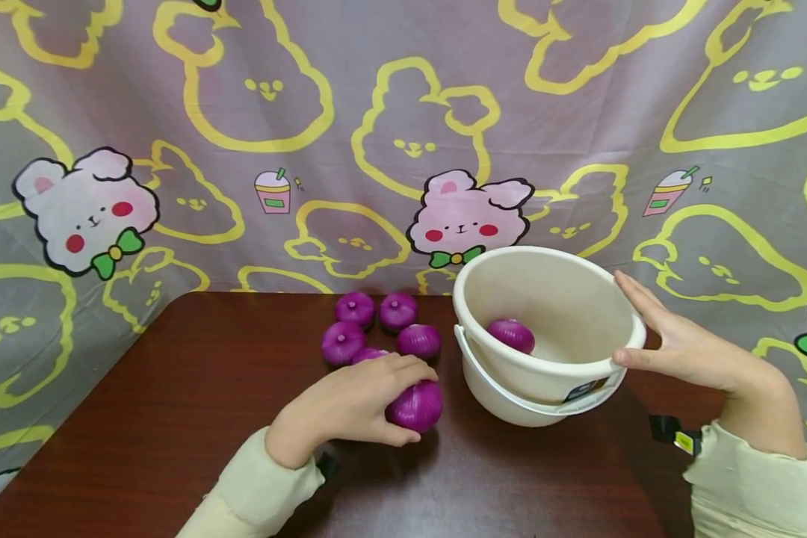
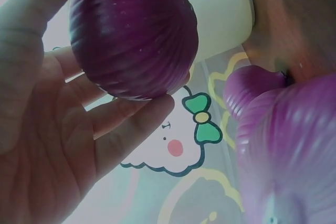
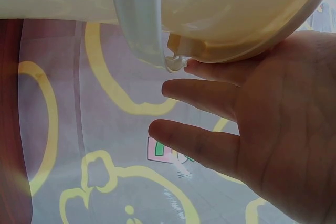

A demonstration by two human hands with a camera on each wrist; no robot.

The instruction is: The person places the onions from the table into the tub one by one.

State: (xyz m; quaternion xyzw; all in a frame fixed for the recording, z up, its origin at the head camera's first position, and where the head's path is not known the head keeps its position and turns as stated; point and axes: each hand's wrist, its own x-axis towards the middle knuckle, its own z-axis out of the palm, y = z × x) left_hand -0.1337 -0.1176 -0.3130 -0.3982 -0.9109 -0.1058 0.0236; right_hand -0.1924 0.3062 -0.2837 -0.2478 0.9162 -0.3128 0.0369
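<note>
My left hand (image 1: pixel 359 400) grips a red onion (image 1: pixel 417 406), thumb on the near side and fingers over its top and far side. Held in the curve of that hand, the onion (image 2: pixel 135 35) fills the upper part of the left wrist view. A cream bucket (image 1: pixel 545 381) stands to the right, with another red onion (image 1: pixel 511 336) inside. At the bucket's right rim is my right hand (image 1: pixel 696 355), its thumb and a fingertip touching the rim. Its fingers (image 3: pixel 197 145) look straight and spread in the right wrist view, below the bucket rim (image 3: pixel 252 51).
Several more red onions (image 1: pixel 344 342) sit in a cluster left of the bucket, beyond my left hand. The bucket's white handle (image 1: pixel 511 400) hangs down on the near side. Behind the dark wooden table (image 1: pixel 141 418) hangs a patterned cloth (image 1: pixel 350 134).
</note>
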